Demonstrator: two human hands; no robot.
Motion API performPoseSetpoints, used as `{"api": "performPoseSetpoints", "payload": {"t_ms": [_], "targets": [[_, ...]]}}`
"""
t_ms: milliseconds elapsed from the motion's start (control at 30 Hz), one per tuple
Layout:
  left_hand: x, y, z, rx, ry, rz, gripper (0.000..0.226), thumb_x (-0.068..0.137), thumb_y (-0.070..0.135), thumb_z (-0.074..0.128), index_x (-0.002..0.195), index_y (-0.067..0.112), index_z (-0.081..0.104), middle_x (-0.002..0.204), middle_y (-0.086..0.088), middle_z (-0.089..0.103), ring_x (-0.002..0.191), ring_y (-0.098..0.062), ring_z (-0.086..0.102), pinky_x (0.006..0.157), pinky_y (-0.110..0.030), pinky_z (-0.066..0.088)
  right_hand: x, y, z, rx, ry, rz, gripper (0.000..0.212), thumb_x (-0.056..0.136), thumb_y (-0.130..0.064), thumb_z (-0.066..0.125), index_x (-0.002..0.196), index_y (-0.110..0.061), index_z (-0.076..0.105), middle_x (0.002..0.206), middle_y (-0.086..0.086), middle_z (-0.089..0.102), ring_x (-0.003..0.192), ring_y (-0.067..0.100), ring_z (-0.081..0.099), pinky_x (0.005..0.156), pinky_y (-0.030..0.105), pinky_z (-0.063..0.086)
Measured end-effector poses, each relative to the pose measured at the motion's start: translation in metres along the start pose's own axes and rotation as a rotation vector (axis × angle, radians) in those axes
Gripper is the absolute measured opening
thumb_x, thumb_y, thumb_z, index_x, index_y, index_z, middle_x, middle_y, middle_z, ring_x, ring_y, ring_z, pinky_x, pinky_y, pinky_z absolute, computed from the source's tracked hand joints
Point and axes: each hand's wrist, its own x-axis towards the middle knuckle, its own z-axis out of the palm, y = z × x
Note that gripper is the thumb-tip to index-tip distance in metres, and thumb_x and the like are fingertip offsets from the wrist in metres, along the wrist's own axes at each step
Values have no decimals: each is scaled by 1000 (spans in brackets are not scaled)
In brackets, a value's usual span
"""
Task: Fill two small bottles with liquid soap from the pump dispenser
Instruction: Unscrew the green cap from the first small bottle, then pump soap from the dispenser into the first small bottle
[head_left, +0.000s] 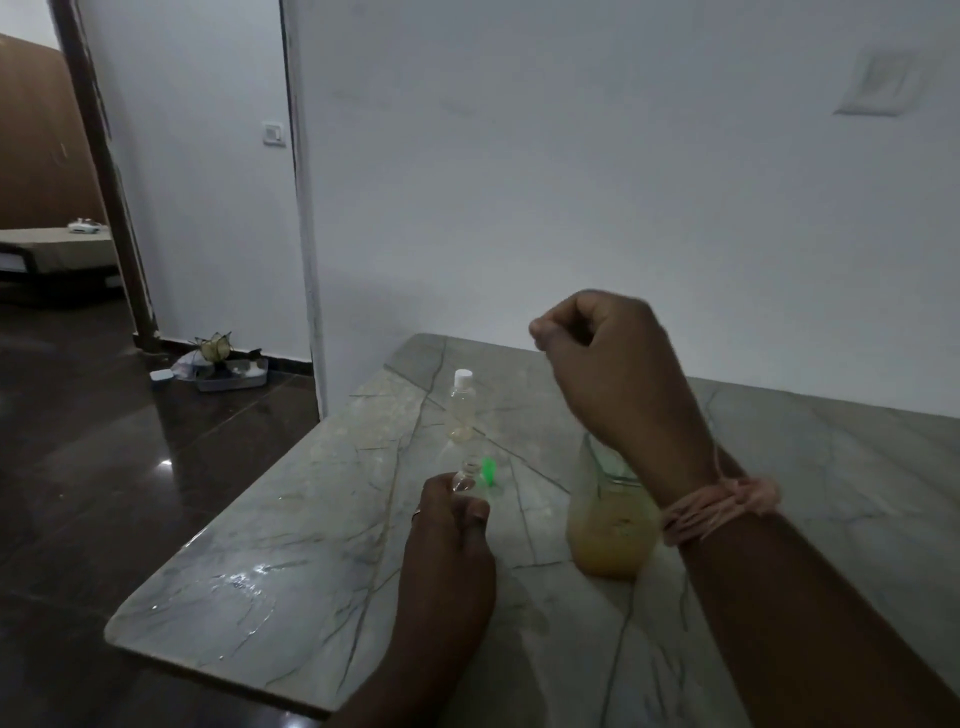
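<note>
Left hand (451, 525) grips small open bottle (466, 475) upright; right hand (605, 358) raised above soap dispenser (610, 525), fingers curled, pinch contents unclear.

Left grip (451, 519) curled low; right grip (597, 358) raised, fingers pinched.

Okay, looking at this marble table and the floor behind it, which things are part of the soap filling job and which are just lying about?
Part of the job:
- open small bottle, held by the left hand
- white-capped small bottle
- green cap
- soap dispenser, under the right hand

Lying about:
- tray of odds and ends on the floor
- wall switch
</note>
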Motion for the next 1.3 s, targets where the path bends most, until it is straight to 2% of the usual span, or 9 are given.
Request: {"api": "performPoseSetpoints", "payload": {"t_ms": [233,333,467,700,800,867,967,1233,1300], "targets": [[11,21,0,-116,-256,126,14,99,34,58,112,35,61,100,11,69,91,-2,66,82,-34,57,20,64,-18,-3,-97,388,50,87,-51,57,74,-5,71,69,7,73,67,25,71,79,49,59],[28,35,6,-165,-399,188,22,98,37,58,119,32,60,105,9,68,96,-7,69,85,-36,61,16,70,-12,285,-143,613,49,95,-43,54,79,0,70,77,19,74,65,29,69,76,42,58],[53,39,15,-180,-474,259,26,100,35,55,124,29,58,102,5,68,91,-12,70,80,-42,63,17,69,-1,269,-11,570,47,98,-38,48,75,-3,70,71,12,74,67,29,73,68,34,55],[56,28,26,-346,-448,299,33,90,48,59,117,30,64,74,-1,64,64,-16,60,58,-29,52,17,76,8,234,64,491,51,101,-36,42,72,-7,72,65,1,73,54,9,68,57,22,43],[56,26,30,-347,-450,305,34,90,47,60,119,29,63,70,3,64,60,-14,58,55,-26,51,20,77,6,240,-45,524,48,102,-33,42,80,-4,73,73,4,74,51,7,65,51,19,46],[57,25,30,-342,-449,311,29,93,40,59,120,30,63,70,5,65,59,-12,58,54,-26,50,27,78,1,307,-196,585,43,100,-30,46,86,0,73,82,12,76,66,21,71,69,30,60],[59,25,31,-322,-444,315,27,93,40,59,119,34,63,71,9,67,59,-11,59,53,-26,51,41,74,-12,333,-343,710,44,98,-39,50,90,-1,71,86,13,76,79,34,70,86,44,56],[62,27,29,-313,-434,319,41,85,57,60,120,36,63,73,10,66,58,-12,58,54,-28,51,61,67,-3,8,-387,706,52,101,-38,35,78,-8,70,74,4,72,77,25,67,77,32,54],[63,28,29,-287,-440,321,42,85,58,59,121,38,62,73,10,66,57,-11,57,55,-27,51,63,67,-1,-113,-404,643,50,105,-34,31,90,-7,71,77,6,70,77,22,66,77,26,54]]}}
